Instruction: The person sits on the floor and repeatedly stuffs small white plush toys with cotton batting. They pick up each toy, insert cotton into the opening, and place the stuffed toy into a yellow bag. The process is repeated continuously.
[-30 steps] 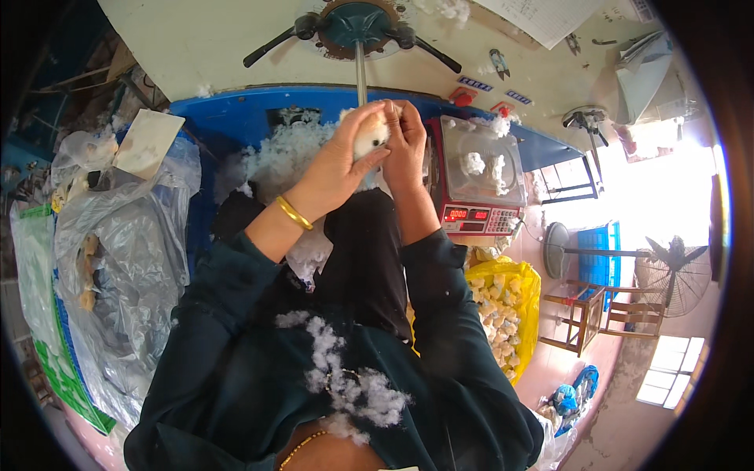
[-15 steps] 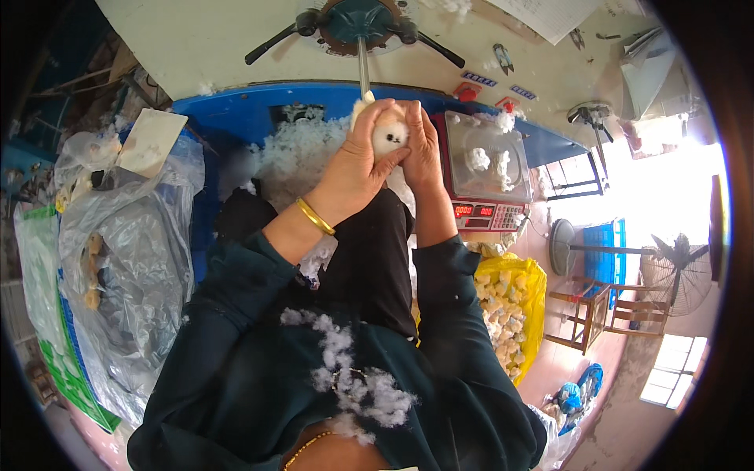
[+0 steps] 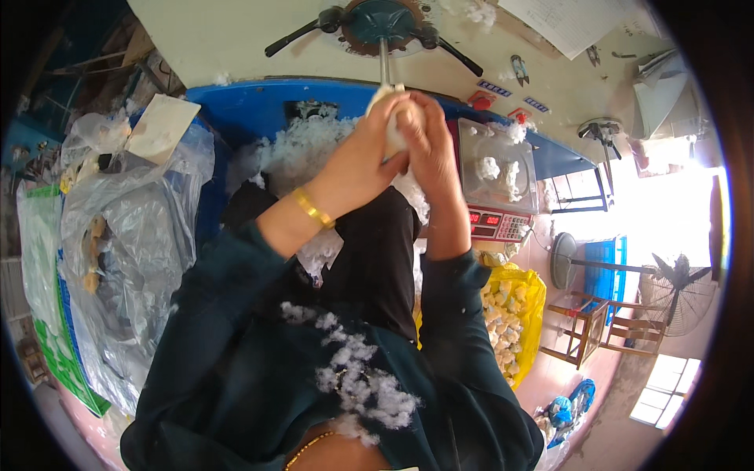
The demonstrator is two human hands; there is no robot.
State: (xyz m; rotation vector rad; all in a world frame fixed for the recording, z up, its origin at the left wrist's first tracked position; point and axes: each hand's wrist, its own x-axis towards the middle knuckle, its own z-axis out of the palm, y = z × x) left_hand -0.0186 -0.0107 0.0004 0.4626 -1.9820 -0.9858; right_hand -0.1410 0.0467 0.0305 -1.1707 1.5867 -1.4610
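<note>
Left hand point(image 3: 361, 157) and right hand point(image 3: 433, 157) cup a pale plush point(image 3: 395, 139) between them.

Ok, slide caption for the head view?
The person's hands cup a pale plush toy near a metal tube, left of a red digital scale dotted with white fluff.

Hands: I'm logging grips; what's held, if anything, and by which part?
A plush, cupped around its sides by left hand and right hand; body part unclear.
</note>
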